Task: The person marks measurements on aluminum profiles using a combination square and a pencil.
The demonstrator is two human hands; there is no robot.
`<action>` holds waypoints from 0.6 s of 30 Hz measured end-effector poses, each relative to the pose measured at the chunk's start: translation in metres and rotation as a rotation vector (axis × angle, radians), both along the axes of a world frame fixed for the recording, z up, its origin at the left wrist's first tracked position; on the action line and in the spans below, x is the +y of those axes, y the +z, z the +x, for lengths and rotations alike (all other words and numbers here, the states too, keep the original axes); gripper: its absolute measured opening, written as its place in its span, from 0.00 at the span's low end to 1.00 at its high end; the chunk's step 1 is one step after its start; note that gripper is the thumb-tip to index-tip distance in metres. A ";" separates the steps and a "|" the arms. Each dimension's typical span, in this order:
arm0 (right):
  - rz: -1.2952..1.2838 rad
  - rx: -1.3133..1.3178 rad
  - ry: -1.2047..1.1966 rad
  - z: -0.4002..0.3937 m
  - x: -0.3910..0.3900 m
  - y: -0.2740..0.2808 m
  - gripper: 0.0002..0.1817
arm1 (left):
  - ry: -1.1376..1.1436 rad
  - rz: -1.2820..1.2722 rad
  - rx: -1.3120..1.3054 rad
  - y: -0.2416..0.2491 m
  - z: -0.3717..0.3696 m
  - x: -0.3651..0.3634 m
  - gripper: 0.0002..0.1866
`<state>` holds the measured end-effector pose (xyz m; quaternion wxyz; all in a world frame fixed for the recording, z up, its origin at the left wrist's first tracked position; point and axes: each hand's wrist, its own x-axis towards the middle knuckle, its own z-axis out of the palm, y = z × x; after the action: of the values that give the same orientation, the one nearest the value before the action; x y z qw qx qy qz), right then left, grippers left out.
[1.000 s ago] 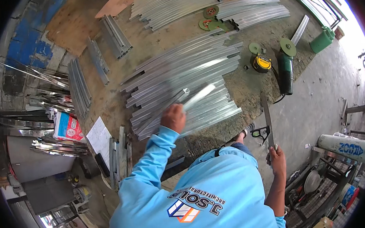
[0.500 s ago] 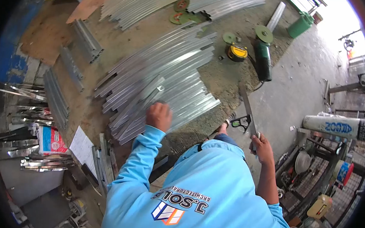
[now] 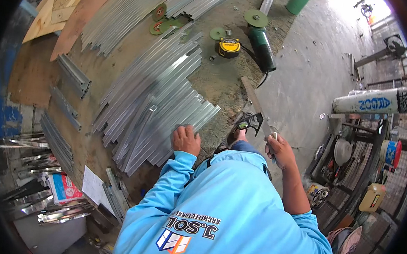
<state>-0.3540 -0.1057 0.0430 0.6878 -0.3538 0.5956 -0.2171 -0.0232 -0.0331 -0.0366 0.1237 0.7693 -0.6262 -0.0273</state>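
My left hand [image 3: 186, 140] rests on the near side of a layer of shiny metal tubes [image 3: 167, 111], its fingers lying over them and slightly bent. One tube with a square open end [image 3: 153, 108] lies across the others. In my right hand [image 3: 280, 150] is a combination square [image 3: 256, 100], held by one end of its blade out over the table's edge. Its black head, with a small green vial, sits partway along the blade. A thin white piece [image 3: 275, 136] sticks up between my right fingers.
On the table are a yellow tape measure [image 3: 229, 47], a green angle grinder [image 3: 262, 49], loose discs [image 3: 159, 12] and more tubes [image 3: 121, 19]. Short channel pieces [image 3: 74, 75] and a paper [image 3: 95, 188] lie left. An argon cylinder [image 3: 373, 101] and cluttered rack [image 3: 350, 159] stand right.
The view has shifted, so the table's things sit further left. My left hand has come off the middle of the tubes to their near side. My right hand still holds the combination square.
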 end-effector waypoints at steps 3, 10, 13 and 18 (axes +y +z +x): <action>-0.027 0.005 0.008 -0.006 0.003 -0.004 0.12 | 0.015 0.042 -0.043 0.001 -0.001 -0.005 0.24; -0.068 0.009 0.130 -0.020 -0.003 -0.007 0.13 | -0.108 0.131 0.003 -0.004 -0.004 -0.015 0.23; -0.077 0.102 0.238 -0.026 -0.003 -0.018 0.15 | -0.208 0.112 0.059 -0.009 -0.010 -0.025 0.24; 0.016 0.104 0.370 -0.029 -0.008 -0.032 0.15 | -0.428 0.121 0.141 -0.010 -0.037 -0.040 0.24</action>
<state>-0.3831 -0.1134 0.0114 0.6869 -0.4626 0.5569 -0.0636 -0.0607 -0.0735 -0.0470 0.1122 0.6211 -0.7622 -0.1439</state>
